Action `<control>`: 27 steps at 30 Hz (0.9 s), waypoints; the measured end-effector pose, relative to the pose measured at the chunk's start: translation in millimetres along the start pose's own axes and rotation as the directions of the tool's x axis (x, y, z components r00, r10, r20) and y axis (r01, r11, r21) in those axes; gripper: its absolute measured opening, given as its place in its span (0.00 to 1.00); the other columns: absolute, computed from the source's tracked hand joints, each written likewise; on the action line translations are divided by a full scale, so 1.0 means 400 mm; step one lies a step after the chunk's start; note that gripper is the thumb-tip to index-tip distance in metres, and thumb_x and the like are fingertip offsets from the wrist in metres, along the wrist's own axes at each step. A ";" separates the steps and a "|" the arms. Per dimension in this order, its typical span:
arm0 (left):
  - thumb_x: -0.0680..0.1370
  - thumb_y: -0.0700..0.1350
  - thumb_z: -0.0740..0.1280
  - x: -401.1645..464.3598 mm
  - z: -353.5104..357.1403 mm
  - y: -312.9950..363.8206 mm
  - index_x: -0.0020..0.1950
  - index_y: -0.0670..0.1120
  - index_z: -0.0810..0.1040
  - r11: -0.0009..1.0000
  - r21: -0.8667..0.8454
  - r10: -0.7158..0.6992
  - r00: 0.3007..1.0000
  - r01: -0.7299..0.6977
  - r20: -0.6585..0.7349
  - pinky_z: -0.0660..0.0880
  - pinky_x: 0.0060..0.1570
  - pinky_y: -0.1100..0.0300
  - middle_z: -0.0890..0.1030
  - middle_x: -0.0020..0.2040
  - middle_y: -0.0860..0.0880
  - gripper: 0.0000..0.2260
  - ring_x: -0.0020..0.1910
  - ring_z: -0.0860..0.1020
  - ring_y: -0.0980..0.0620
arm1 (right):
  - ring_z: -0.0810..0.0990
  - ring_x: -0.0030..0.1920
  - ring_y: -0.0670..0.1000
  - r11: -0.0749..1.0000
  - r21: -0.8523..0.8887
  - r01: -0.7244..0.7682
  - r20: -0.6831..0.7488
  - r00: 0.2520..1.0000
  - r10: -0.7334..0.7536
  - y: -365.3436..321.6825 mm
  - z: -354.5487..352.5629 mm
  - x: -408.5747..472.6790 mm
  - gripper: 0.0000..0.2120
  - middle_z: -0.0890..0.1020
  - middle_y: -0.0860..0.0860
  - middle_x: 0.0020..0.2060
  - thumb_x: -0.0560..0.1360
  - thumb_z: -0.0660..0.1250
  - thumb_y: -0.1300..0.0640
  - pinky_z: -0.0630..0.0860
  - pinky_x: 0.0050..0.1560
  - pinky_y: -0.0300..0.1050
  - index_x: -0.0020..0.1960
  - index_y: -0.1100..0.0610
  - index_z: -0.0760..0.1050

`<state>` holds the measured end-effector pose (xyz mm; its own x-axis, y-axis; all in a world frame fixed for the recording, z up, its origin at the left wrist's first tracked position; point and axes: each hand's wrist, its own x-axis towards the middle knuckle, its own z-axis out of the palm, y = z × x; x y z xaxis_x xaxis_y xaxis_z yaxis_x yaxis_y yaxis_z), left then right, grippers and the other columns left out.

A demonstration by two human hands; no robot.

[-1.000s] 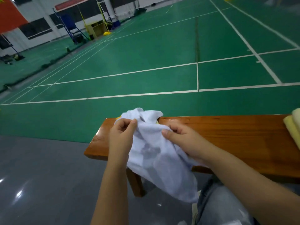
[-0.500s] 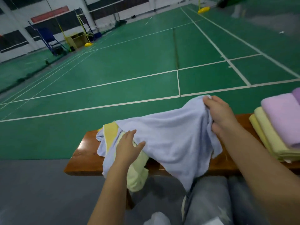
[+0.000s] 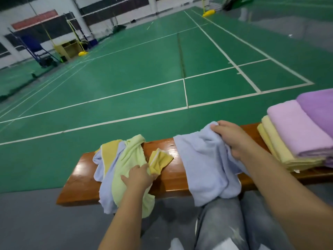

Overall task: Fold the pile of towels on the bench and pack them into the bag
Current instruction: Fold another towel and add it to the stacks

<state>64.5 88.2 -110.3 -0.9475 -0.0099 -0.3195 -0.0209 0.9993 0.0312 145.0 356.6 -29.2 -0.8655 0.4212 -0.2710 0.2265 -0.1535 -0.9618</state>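
Green badminton court floor behind, glossy brown wooden bench in front of the seated person. Right hand: fingers curled, gripping a bunched top edge of the pale blue terry towel, which lies crumpled across the bench mid-section and hangs off the near edge onto the person's grey-jeaned knee. Left hand: fingers fairly straight, pressing down on the loose pile, palm on the light green towel; can't tell if the thumb is pinching anything. Pile sits near the bench's left end: green towel on top, another pale blue towel under it draping off the front, yellow white-trimmed cloth poking out both sides. Blue towel and pile are apart, bare wood between them. Far right on the bench: folded stack, pale yellow towels at the bottom, lilac towel above, darker purple one at the frame edge. No bag in view. My read: step in hand is separating one towel from the pile, left hand holding the rest down; roughly halfway through folding, packing not started. Next move calls for the left hand to come off the pile and find the blue towel's other top corner, then spread it flat before the first fold. Risk: hanging end drags on the floor, or the pile slips off the front edge once released.
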 end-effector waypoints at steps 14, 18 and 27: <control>0.76 0.42 0.69 0.072 0.009 0.321 0.79 0.53 0.53 0.638 -0.102 0.768 0.641 -0.763 0.003 0.51 0.75 0.43 0.50 0.80 0.47 0.36 0.78 0.45 0.45 | 0.82 0.44 0.55 0.994 0.075 -0.083 0.269 0.961 0.060 -0.004 -0.087 -0.114 0.07 0.84 0.59 0.44 0.78 0.63 0.63 0.79 0.48 0.48 0.47 0.63 0.79; 0.76 0.46 0.64 0.101 0.092 0.374 0.75 0.57 0.63 0.684 0.055 0.709 0.680 -0.728 0.187 0.56 0.72 0.42 0.58 0.78 0.51 0.27 0.78 0.53 0.46 | 0.74 0.38 0.52 0.975 0.177 -0.134 0.116 0.987 0.114 0.025 -0.199 -0.129 0.07 0.76 0.57 0.37 0.79 0.62 0.62 0.70 0.37 0.43 0.42 0.59 0.72; 0.78 0.39 0.62 0.013 0.057 0.306 0.60 0.49 0.81 0.729 -0.012 0.683 0.727 -0.684 0.070 0.69 0.56 0.62 0.77 0.59 0.51 0.14 0.59 0.76 0.50 | 0.76 0.36 0.51 0.809 0.587 0.019 -0.212 0.968 0.131 0.058 -0.207 -0.070 0.10 0.76 0.57 0.35 0.79 0.57 0.67 0.76 0.38 0.42 0.40 0.61 0.72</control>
<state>64.3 211.1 -129.5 -0.6806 0.6782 -0.2771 0.6292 0.7349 0.2530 211.6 415.3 -47.1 -0.7138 0.5772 -0.3966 -0.0955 -0.6412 -0.7614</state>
